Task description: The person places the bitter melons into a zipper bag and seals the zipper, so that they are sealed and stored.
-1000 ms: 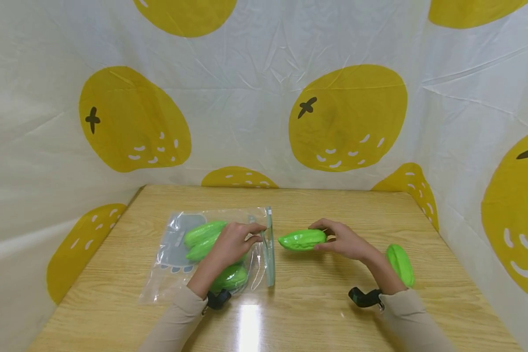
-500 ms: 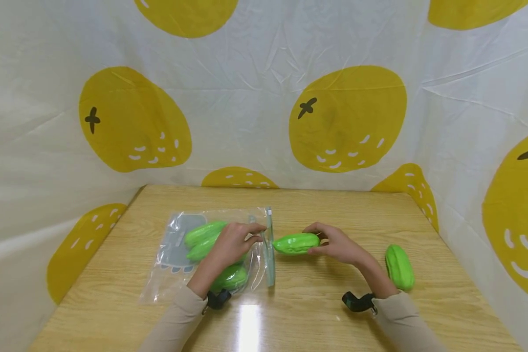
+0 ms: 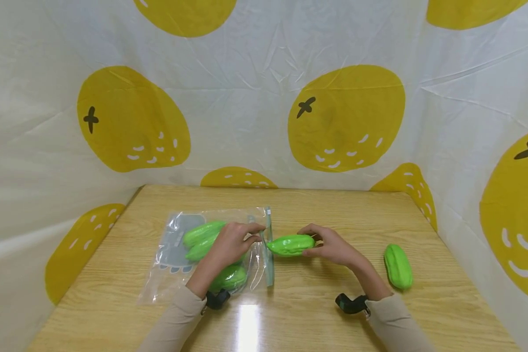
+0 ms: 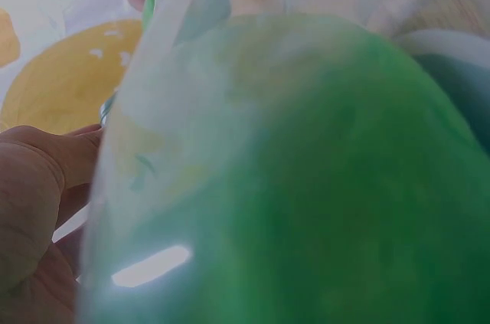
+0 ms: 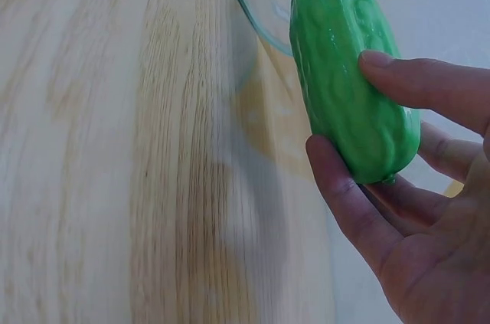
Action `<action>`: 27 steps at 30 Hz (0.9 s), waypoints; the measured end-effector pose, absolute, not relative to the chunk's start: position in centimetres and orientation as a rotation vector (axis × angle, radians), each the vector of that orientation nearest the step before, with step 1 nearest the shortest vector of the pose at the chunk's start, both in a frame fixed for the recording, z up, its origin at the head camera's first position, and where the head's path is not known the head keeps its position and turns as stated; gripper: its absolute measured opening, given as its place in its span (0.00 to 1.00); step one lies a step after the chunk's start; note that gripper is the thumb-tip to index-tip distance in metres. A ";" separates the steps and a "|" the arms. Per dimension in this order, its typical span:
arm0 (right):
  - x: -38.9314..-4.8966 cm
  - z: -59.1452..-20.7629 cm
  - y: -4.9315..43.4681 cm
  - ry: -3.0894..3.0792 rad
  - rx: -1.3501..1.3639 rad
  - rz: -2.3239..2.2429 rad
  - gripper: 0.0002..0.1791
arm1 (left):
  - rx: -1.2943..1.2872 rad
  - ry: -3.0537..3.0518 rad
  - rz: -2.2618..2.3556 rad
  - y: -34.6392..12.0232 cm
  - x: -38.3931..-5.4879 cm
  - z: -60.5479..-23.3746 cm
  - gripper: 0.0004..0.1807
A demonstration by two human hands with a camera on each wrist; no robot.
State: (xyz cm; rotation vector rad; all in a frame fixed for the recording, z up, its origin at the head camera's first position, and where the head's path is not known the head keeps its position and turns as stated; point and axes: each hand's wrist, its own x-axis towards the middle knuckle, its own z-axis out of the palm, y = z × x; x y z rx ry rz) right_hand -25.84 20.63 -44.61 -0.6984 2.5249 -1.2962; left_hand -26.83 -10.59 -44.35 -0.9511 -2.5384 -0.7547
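My right hand grips a bright green toy bitter melon by its blunt end, thumb on one side and fingers on the other. The melon's pointed tip is right at the mouth of a clear zip bag. With thumb and fingertips, my left hand pinches the upper layer of that mouth and lifts it. Inside the bag lie several more green melons, partly hidden by the left hand. One melon bulges large through the plastic in the left wrist view.
Another green melon lies alone on the wooden table, right of my right forearm. A white cloth printed with yellow fruit stands behind and beside the table. Each wrist wears a black camera.
My right hand has carried the melon leftward, bringing its tip from short of the bag to the mouth. The left hand has stayed in place, pinching the bag.
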 end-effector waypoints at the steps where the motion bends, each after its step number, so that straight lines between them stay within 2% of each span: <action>1: -25.8 -44.6 20.6 2.524 -0.696 -1.297 0.25 | -0.949 -2.539 -0.755 -10.6 -26.8 -44.3 0.15; 27: -26.7 -44.9 16.4 2.545 -0.706 -1.282 0.24 | -0.934 -2.544 -0.775 -10.6 -26.8 -44.2 0.14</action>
